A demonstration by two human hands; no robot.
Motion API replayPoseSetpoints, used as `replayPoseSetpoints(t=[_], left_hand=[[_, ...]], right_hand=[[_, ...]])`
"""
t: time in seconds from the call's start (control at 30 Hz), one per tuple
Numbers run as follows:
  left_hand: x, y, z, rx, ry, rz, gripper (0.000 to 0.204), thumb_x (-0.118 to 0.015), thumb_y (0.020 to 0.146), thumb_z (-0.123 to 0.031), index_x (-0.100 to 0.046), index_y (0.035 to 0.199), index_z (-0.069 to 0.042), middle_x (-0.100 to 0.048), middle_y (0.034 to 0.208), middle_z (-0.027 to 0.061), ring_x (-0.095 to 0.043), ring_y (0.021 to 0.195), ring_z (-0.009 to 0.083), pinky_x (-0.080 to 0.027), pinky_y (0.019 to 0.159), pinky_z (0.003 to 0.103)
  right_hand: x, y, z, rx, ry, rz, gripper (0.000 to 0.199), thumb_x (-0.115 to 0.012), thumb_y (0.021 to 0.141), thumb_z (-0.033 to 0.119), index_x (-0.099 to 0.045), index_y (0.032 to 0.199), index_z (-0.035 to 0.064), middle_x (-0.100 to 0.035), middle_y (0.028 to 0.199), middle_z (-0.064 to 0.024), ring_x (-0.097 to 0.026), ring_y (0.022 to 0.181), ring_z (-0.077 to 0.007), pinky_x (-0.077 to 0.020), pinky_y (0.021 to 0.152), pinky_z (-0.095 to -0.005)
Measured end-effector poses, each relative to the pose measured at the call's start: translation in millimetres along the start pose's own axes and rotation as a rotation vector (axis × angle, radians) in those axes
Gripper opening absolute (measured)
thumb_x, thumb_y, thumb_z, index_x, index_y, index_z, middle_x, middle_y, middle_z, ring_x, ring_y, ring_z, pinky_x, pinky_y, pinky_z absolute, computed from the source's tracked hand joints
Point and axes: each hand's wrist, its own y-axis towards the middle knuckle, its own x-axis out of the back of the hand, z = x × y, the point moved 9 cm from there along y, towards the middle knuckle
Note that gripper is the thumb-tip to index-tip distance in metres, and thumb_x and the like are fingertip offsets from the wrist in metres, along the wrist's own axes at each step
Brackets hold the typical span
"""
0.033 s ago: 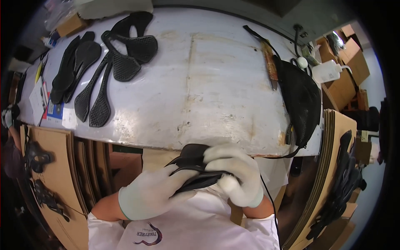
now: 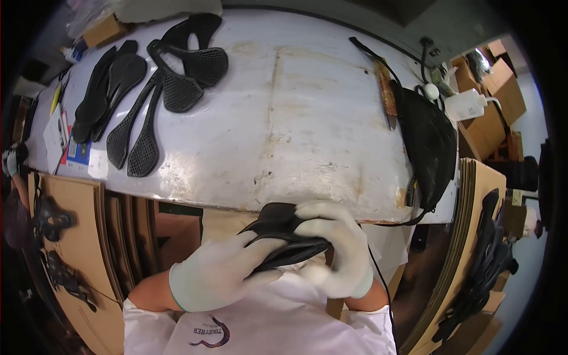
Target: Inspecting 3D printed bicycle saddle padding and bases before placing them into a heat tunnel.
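Note:
A black bike saddle (image 2: 276,220) is held in front of my chest, just off the table's near edge. Both my hands wear whitish gloves with pale green cuffs. My left hand (image 2: 218,273) is closed on the saddle's left side, its fingers lying over the dark surface. On the other side my right hand (image 2: 339,247) curls round the saddle, fingertips on top and the thumb side lower and blurred. The saddle's underside and part of its middle are hidden by the gloves.
Several black lattice saddle pads (image 2: 142,151) lie at the left of the white table (image 2: 313,124). At the right are a black mesh bag (image 2: 427,139), a rusty blade-like tool (image 2: 387,97) and a white squeeze bottle (image 2: 464,105). Cardboard stacks (image 2: 74,248) flank me, bearing black pieces. Another person's gloved hand (image 2: 10,163) shows far left.
The right hand has shifted slightly on the saddle, its lower fingers moving down and away from the saddle's edge. The left hand keeps its hold. The view has shifted slightly.

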Motion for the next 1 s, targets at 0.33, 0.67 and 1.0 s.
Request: replayPoseSetpoints(t=[0.33, 0.67, 1.0], left_hand=[[-1.4, -0.4, -3.0, -0.102, -0.101, -0.006, 0.044, -0.069, 0.099, -0.024, -0.06, 0.133, 0.003, -0.067, 0.1, 0.0161, -0.068, 0.08, 0.0342, -0.058, 0.065, 0.039], [-17.0, -5.7, -11.9, -0.186, 0.113, 0.09, 0.046, -0.065, 0.09, -0.016, -0.062, 0.13, 0.006, -0.064, 0.125, 0.0141, -0.063, 0.095, 0.0223, -0.058, 0.062, 0.032], [-16.5, -11.3, 12.4, -0.025, -0.004, -0.05, 0.041, -0.069, 0.097, -0.03, -0.069, 0.13, -0.007, -0.07, 0.091, 0.0091, -0.068, 0.069, 0.0246, -0.055, 0.055, 0.037]], right_hand=[[-2.7, -13.0, 6.8, -0.025, -0.295, -0.23, 0.056, -0.091, 0.068, 0.026, -0.058, 0.105, 0.0013, -0.061, 0.113, -0.0207, -0.065, 0.093, -0.0334, -0.0557, 0.08, -0.0418], [-5.6, -13.1, 14.1, -0.03, -0.312, -0.228, 0.042, -0.086, 0.069, 0.021, -0.057, 0.094, 0.0041, -0.06, 0.108, -0.0187, -0.058, 0.086, -0.0293, -0.0516, 0.096, -0.0536], [-8.9, -14.9, 6.1, -0.039, -0.213, -0.2, 0.028, -0.073, 0.081, 0.027, -0.061, 0.092, 0.0046, -0.06, 0.108, -0.0171, -0.056, 0.09, -0.0298, -0.0467, 0.097, -0.054]])
